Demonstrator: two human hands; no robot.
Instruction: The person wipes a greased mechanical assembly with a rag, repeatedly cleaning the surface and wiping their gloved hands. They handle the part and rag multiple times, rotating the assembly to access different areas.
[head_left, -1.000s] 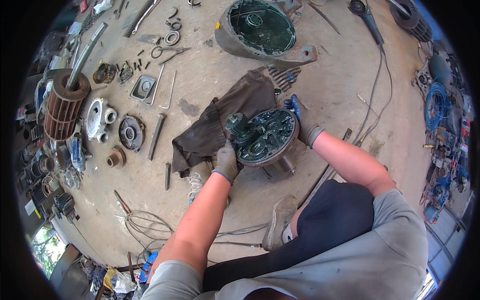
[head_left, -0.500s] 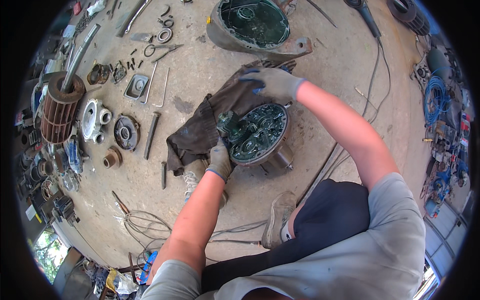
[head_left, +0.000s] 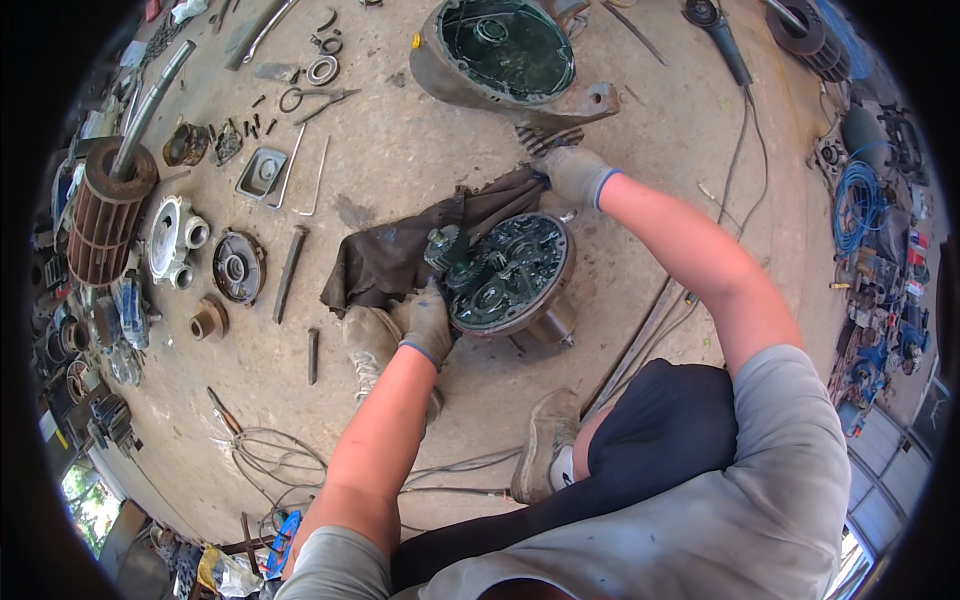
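On the grey concrete floor [head_left: 380,130], well in from its left and right edges, a crumpled dark brown cloth [head_left: 385,258] lies beside a round metal gear assembly [head_left: 515,272] wetly coated in dark green. The cloth's long axis slants from the greyish laced boot [head_left: 369,335] near-left to the gloved right hand [head_left: 578,177] far-right; that grip looks clamped on the cloth's far end, fingertips hidden. The gear assembly lies on the person's side of it. The gloved left hand [head_left: 427,322] touches the assembly's left rim, nearer the cloth's near end; I cannot tell whether its grip is closed.
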